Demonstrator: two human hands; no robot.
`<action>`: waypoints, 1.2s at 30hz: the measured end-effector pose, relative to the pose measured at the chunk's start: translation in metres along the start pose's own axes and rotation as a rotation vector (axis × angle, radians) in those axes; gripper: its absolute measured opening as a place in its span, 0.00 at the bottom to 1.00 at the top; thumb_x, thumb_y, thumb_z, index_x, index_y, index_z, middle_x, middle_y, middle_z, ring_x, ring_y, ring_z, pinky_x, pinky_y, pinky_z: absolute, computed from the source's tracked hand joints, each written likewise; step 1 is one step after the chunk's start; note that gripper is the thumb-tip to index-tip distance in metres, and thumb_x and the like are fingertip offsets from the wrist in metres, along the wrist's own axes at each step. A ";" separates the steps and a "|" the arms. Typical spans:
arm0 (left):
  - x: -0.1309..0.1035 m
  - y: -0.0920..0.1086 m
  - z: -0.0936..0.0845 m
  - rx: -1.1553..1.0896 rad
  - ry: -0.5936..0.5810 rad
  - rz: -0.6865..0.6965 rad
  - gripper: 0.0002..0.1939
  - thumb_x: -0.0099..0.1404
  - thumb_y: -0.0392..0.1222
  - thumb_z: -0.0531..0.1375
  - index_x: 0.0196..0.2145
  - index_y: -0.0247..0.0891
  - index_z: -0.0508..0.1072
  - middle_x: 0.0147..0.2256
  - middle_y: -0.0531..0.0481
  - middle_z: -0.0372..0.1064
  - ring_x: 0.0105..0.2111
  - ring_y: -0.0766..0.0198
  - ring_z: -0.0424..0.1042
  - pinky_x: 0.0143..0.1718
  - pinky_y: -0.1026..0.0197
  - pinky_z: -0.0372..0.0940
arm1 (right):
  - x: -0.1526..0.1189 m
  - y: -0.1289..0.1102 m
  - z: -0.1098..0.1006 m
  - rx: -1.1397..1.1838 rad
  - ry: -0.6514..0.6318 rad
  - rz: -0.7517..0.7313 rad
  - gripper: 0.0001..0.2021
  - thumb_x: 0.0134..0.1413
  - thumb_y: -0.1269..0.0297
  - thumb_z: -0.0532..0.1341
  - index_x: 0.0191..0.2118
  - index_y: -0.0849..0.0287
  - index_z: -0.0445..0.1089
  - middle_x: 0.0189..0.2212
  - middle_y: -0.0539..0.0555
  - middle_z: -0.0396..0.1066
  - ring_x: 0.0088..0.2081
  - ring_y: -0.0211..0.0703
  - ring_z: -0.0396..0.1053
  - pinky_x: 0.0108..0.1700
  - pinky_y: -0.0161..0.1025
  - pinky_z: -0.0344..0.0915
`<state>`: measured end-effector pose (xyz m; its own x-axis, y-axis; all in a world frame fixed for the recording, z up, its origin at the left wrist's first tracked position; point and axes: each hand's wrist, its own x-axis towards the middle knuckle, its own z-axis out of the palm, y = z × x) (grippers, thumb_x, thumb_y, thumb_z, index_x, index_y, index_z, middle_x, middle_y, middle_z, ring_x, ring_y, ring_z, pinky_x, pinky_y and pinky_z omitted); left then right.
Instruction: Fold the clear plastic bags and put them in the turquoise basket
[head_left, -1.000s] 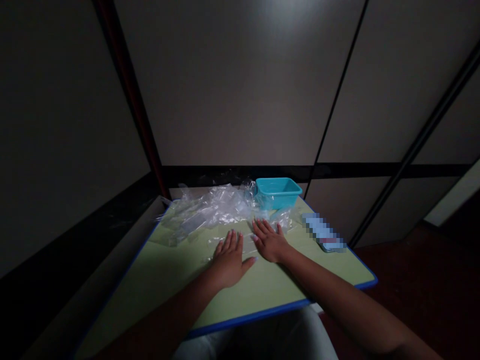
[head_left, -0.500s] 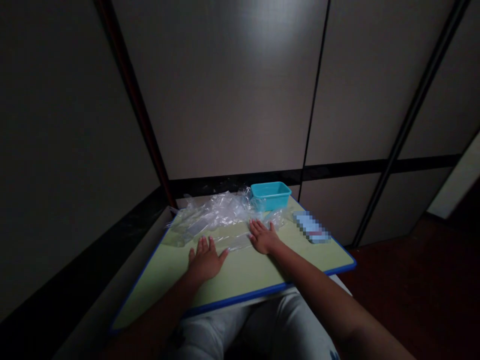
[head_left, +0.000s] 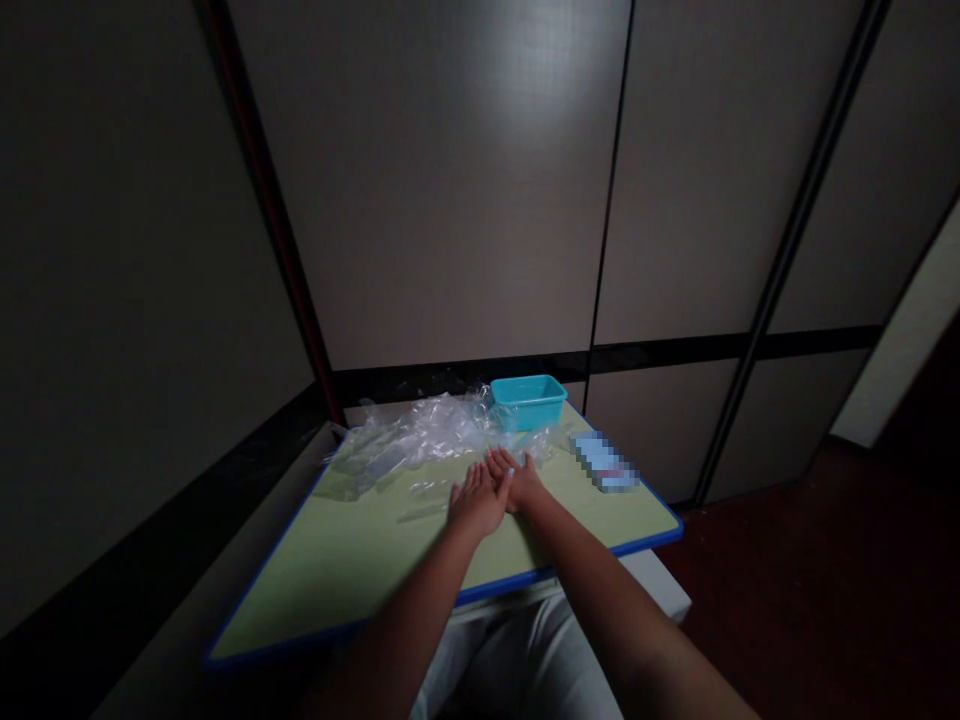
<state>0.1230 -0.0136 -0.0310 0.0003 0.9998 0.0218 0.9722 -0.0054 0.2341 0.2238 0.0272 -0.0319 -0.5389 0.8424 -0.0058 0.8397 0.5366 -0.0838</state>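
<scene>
The left hand (head_left: 478,508) has swung in beside the right hand (head_left: 519,487) — fingers (head_left: 471,479) outstretched, gripping nothing visible — with one plastic sheet (head_left: 429,490) mostly flat on the desk (head_left: 352,570) and the pile (head_left: 442,425) beyond (still crumpled) remaining.

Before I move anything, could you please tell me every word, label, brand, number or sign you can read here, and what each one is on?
There is no readable text in this view.
Flat item at the right of the table: covered by pixelation, so any writing on it is unreadable.
Turquoise tub: no lettering visible on the side that shows.
Crumpled clear plastic: no print can be made out.
</scene>
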 end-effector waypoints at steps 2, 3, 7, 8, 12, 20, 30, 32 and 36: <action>-0.003 -0.011 0.001 0.010 -0.004 -0.013 0.41 0.61 0.63 0.28 0.61 0.31 0.46 0.63 0.43 0.37 0.62 0.56 0.36 0.58 0.45 0.41 | 0.002 -0.001 0.000 0.012 0.000 0.017 0.29 0.58 0.57 0.38 0.64 0.58 0.34 0.64 0.52 0.29 0.64 0.46 0.27 0.57 0.63 0.29; -0.005 -0.016 0.001 0.018 -0.005 -0.021 0.40 0.61 0.63 0.29 0.62 0.33 0.47 0.63 0.44 0.36 0.62 0.56 0.36 0.58 0.45 0.41 | 0.002 -0.002 0.001 0.019 -0.001 0.027 0.29 0.59 0.57 0.37 0.64 0.59 0.34 0.64 0.53 0.29 0.64 0.45 0.28 0.57 0.63 0.28; -0.011 -0.039 -0.004 0.060 0.003 -0.073 0.39 0.62 0.63 0.34 0.62 0.36 0.45 0.63 0.44 0.34 0.62 0.54 0.34 0.58 0.44 0.40 | 0.004 -0.003 0.001 0.043 0.001 0.052 0.28 0.59 0.58 0.35 0.64 0.60 0.32 0.64 0.52 0.29 0.64 0.45 0.27 0.57 0.64 0.27; -0.012 -0.045 -0.006 0.070 0.004 -0.085 0.38 0.62 0.62 0.35 0.62 0.35 0.44 0.63 0.44 0.34 0.62 0.54 0.34 0.58 0.45 0.40 | 0.004 -0.003 0.001 0.047 0.003 0.054 0.29 0.59 0.58 0.35 0.64 0.60 0.32 0.64 0.52 0.29 0.64 0.44 0.27 0.57 0.64 0.27; -0.015 -0.067 -0.011 0.107 0.009 -0.126 0.35 0.63 0.57 0.38 0.62 0.33 0.44 0.63 0.45 0.33 0.63 0.57 0.35 0.59 0.46 0.40 | 0.002 -0.003 0.000 0.056 0.013 0.056 0.28 0.59 0.57 0.35 0.64 0.58 0.33 0.64 0.50 0.29 0.64 0.44 0.27 0.56 0.65 0.26; -0.025 -0.110 -0.020 0.162 0.035 -0.181 0.38 0.62 0.60 0.38 0.62 0.31 0.44 0.63 0.47 0.33 0.62 0.58 0.35 0.59 0.44 0.41 | 0.002 -0.003 0.002 0.070 0.049 0.045 0.27 0.59 0.57 0.36 0.64 0.55 0.37 0.64 0.50 0.35 0.64 0.44 0.29 0.56 0.64 0.26; -0.032 -0.100 -0.018 0.246 0.230 -0.160 0.35 0.65 0.56 0.36 0.61 0.28 0.46 0.63 0.38 0.31 0.63 0.54 0.30 0.57 0.41 0.39 | -0.007 -0.008 0.001 0.112 0.248 0.094 0.28 0.59 0.51 0.38 0.63 0.56 0.40 0.64 0.53 0.31 0.64 0.45 0.27 0.57 0.63 0.24; -0.027 -0.079 -0.014 0.246 0.220 -0.030 0.34 0.65 0.57 0.37 0.61 0.31 0.48 0.63 0.40 0.32 0.63 0.55 0.29 0.58 0.43 0.40 | -0.010 -0.009 0.000 0.123 0.387 0.149 0.28 0.60 0.51 0.39 0.63 0.55 0.43 0.64 0.52 0.30 0.64 0.45 0.27 0.57 0.62 0.23; -0.007 -0.044 -0.007 0.227 0.119 0.113 0.32 0.64 0.56 0.40 0.60 0.35 0.50 0.63 0.46 0.35 0.63 0.57 0.30 0.58 0.45 0.41 | -0.014 -0.008 -0.004 0.133 0.544 0.271 0.25 0.61 0.57 0.39 0.61 0.57 0.47 0.64 0.54 0.34 0.64 0.45 0.30 0.57 0.62 0.22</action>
<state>0.0791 -0.0204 -0.0348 0.0971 0.9835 0.1525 0.9952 -0.0982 -0.0002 0.2250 0.0117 -0.0274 -0.1666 0.8716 0.4610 0.9073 0.3186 -0.2745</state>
